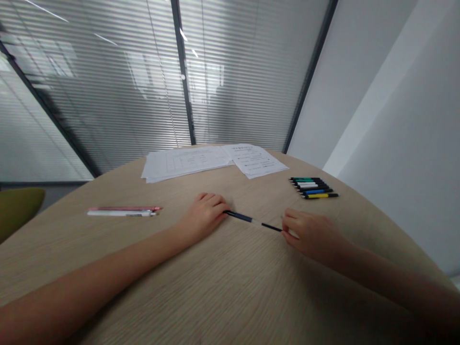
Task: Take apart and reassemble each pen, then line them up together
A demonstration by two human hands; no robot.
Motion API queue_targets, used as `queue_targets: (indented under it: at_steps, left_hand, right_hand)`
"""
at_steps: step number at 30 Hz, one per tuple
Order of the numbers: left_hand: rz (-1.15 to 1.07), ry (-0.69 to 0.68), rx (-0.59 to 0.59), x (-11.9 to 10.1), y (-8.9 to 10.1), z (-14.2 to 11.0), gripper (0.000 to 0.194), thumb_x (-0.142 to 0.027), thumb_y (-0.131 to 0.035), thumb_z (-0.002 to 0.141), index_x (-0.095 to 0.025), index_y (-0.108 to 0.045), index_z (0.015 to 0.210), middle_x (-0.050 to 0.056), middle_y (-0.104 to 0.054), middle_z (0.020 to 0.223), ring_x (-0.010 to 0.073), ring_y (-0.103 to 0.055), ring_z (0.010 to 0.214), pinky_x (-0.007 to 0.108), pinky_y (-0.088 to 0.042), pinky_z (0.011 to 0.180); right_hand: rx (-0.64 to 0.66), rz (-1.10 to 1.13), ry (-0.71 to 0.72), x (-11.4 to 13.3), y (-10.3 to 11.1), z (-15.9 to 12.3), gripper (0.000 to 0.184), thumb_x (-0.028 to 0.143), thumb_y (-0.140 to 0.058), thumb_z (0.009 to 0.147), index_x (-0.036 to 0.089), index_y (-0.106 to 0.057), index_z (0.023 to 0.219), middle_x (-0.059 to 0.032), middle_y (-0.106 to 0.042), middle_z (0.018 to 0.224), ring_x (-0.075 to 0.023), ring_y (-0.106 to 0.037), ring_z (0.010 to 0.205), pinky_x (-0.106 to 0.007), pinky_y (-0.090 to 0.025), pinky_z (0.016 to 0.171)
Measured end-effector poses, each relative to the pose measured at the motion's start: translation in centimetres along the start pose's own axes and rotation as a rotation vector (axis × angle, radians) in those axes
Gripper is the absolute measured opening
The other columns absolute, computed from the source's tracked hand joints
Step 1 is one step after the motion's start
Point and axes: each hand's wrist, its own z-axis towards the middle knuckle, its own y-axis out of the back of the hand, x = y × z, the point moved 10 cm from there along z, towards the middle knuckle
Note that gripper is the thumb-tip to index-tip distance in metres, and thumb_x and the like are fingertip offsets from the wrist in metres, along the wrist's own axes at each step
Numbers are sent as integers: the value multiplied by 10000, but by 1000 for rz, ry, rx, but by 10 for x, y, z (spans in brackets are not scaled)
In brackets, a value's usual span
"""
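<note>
My left hand (208, 213) rests on the table with its fingers closed around one end of a dark pen (241, 216). From the pen's other end a thin black refill (271, 227) with a clear stretch runs in line toward the right. The tip of that refill is pinched between the thumb and fingers of my right hand (302, 232). Together they form a straight line just above the tabletop, between both hands. The end of the pen inside my left hand is hidden.
On the round wooden table (215, 297), a pink pen (124, 208) and a white pen (118, 213) lie at left. A row of several coloured pens (311, 186) lies at right. Printed papers (190, 160) are at the far edge. A green chair (19, 206) stands left.
</note>
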Motion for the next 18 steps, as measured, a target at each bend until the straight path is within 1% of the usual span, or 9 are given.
queue_targets:
  at_steps: [2,5,9,12,18]
  left_hand:
    - [31,-3,-26,7,1,-1,142,-201,-454,810,-181,-569,890,41,-583,863,169,-512,814,325,-346,747]
    - [96,-17,-37,10,2,-1,140,-186,-453,806,-179,-575,874,44,-593,852,176,-515,808,343,-334,753]
    - [172,-28,-35,7,4,0,150,-164,-436,805,-167,-578,850,48,-603,832,183,-521,787,357,-327,756]
    - [170,-44,-44,3,5,0,149,-172,-435,804,-166,-576,853,44,-604,823,182,-521,782,352,-327,757]
    - [92,-94,-81,-12,9,-3,176,-181,-399,828,-167,-570,870,35,-602,811,161,-519,769,335,-325,770]
  right_hand:
    - [58,-27,-12,-4,-2,-2,197,194,-386,776,162,-575,730,-41,-589,801,-138,-563,674,-225,-290,478]
    - [157,-49,-5,-9,-9,-7,182,177,-404,747,161,-583,719,-51,-606,783,-161,-578,671,-230,-298,469]
    - [209,-78,-46,-16,-13,-11,191,193,-405,745,162,-591,715,-65,-621,777,-178,-591,669,-233,-321,470]
    - [200,-60,-78,-15,-14,-9,223,200,-377,766,160,-592,723,-65,-621,794,-184,-592,686,-236,-340,480]
    - [108,8,-80,-9,-14,0,204,194,-382,772,151,-579,739,-65,-604,804,-178,-572,760,-235,-372,542]
